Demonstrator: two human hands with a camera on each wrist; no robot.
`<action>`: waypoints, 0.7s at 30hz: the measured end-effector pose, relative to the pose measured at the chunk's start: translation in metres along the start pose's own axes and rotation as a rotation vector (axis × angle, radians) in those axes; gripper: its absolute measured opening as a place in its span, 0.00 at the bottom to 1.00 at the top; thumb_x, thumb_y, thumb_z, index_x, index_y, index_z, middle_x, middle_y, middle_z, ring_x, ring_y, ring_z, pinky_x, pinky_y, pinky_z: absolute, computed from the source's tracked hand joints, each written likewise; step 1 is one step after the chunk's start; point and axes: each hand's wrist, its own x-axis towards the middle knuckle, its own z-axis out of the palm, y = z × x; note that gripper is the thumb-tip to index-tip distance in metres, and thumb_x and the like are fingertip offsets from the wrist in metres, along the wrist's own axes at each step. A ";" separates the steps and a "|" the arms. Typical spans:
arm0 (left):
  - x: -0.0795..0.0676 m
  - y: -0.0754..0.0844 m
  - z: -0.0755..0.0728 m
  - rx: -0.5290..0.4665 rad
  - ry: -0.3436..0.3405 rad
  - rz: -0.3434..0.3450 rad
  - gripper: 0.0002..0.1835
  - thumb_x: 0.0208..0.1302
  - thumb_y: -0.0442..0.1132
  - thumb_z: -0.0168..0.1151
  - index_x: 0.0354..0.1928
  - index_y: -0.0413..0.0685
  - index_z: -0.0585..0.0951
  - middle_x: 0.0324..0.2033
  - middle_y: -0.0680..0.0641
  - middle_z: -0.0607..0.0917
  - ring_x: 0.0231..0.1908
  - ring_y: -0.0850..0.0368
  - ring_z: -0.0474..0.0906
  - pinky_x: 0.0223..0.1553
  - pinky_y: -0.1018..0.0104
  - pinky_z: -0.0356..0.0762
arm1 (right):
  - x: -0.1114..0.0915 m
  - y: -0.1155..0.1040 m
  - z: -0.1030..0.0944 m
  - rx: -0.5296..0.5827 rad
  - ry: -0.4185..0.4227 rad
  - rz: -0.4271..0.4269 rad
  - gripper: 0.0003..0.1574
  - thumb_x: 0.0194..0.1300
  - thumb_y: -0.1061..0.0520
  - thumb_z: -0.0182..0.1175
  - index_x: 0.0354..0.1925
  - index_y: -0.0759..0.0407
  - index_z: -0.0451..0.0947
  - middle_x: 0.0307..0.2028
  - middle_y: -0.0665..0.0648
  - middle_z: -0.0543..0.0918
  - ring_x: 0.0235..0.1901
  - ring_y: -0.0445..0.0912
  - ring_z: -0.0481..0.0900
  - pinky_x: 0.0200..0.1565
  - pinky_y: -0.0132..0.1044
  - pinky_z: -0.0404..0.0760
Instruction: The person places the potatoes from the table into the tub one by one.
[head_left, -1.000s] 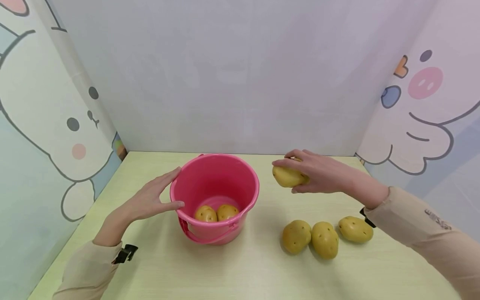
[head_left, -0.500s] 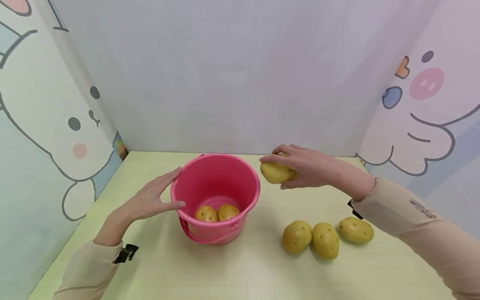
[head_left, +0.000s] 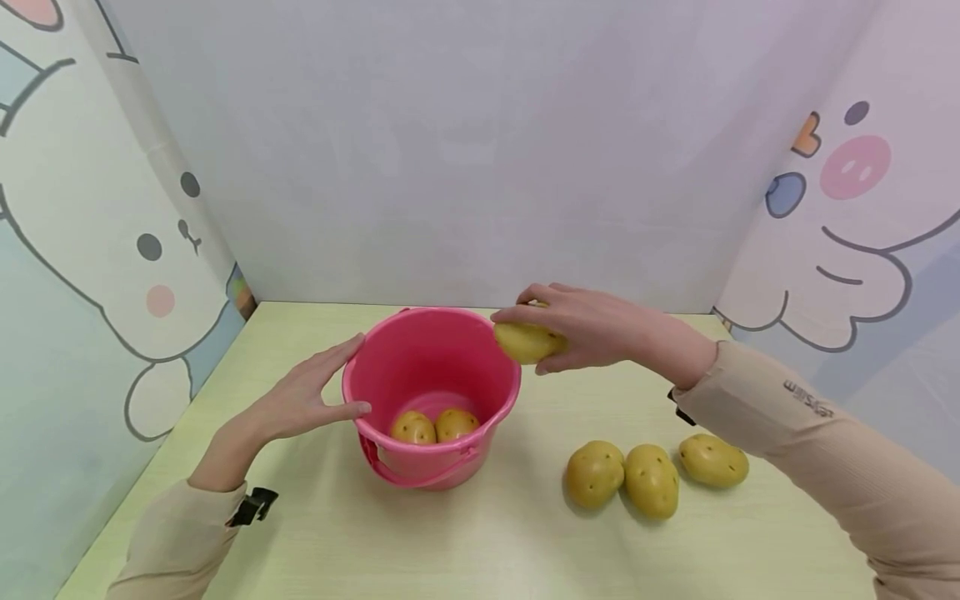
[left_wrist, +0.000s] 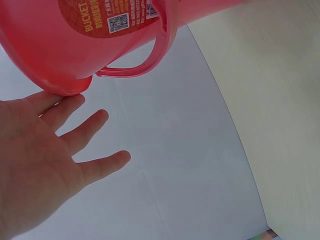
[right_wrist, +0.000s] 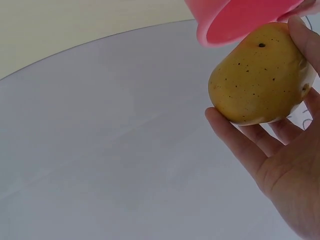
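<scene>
A pink bucket (head_left: 431,358) stands upright on the table, its handle hanging down at the front. Inside lie two yellow potatoes (head_left: 412,428), side by side on the bottom. My left hand (head_left: 296,400) is at the bucket's left rim with fingers spread; in the left wrist view a fingertip touches the rim. My right hand (head_left: 596,329) holds another potato (head_left: 527,342) between thumb and fingers, overlapping the bucket's right rim in the head view. The right wrist view shows this potato (right_wrist: 255,75) whole, close to the bucket's mouth.
To the right of the bucket, three more potatoes lie on the pale table (head_left: 517,550): two close together (head_left: 595,473) and one a little farther right (head_left: 713,460). A plain grey wall (head_left: 480,167) rises behind, with cartoon-printed panels on both sides.
My right hand has moved left with its potato, from over the table to the bucket's right rim. The left hand and the bucket have stayed in place.
</scene>
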 end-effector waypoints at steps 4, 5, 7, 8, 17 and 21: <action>0.000 0.001 0.000 -0.003 -0.001 -0.003 0.50 0.44 0.57 0.65 0.67 0.48 0.52 0.63 0.43 0.58 0.58 0.43 0.55 0.42 0.43 0.70 | 0.007 -0.004 -0.002 0.025 -0.015 -0.005 0.40 0.48 0.50 0.67 0.59 0.46 0.64 0.48 0.52 0.69 0.44 0.44 0.66 0.37 0.35 0.74; 0.000 0.002 0.000 -0.005 -0.002 -0.004 0.50 0.44 0.57 0.65 0.67 0.48 0.52 0.63 0.43 0.58 0.58 0.43 0.55 0.42 0.43 0.70 | 0.009 -0.005 -0.002 0.026 -0.017 -0.009 0.40 0.48 0.50 0.67 0.59 0.46 0.64 0.49 0.52 0.69 0.44 0.44 0.66 0.37 0.35 0.74; 0.000 0.002 -0.001 -0.008 -0.002 -0.007 0.50 0.45 0.56 0.65 0.67 0.48 0.52 0.63 0.43 0.58 0.58 0.43 0.55 0.42 0.43 0.70 | 0.012 -0.007 -0.002 0.028 -0.022 -0.017 0.40 0.48 0.50 0.67 0.59 0.47 0.64 0.49 0.53 0.69 0.44 0.44 0.66 0.37 0.34 0.74; 0.000 0.003 -0.001 -0.010 -0.002 -0.008 0.50 0.45 0.56 0.66 0.67 0.48 0.52 0.63 0.43 0.58 0.58 0.43 0.55 0.42 0.43 0.70 | 0.014 -0.007 -0.002 0.025 -0.024 -0.019 0.40 0.48 0.50 0.67 0.59 0.46 0.64 0.49 0.53 0.68 0.44 0.44 0.66 0.38 0.34 0.74; -0.001 0.004 -0.001 -0.018 0.000 -0.008 0.50 0.45 0.56 0.65 0.67 0.48 0.52 0.62 0.43 0.58 0.58 0.43 0.55 0.41 0.44 0.71 | 0.031 -0.013 -0.002 0.041 -0.067 0.004 0.39 0.50 0.50 0.65 0.60 0.44 0.63 0.49 0.51 0.68 0.45 0.43 0.65 0.37 0.33 0.73; -0.001 0.003 0.000 -0.021 0.001 -0.011 0.50 0.44 0.55 0.66 0.67 0.48 0.52 0.62 0.43 0.58 0.58 0.43 0.55 0.41 0.44 0.71 | 0.037 -0.016 -0.003 0.046 -0.096 0.018 0.40 0.49 0.50 0.66 0.61 0.44 0.62 0.49 0.51 0.67 0.45 0.42 0.64 0.37 0.32 0.73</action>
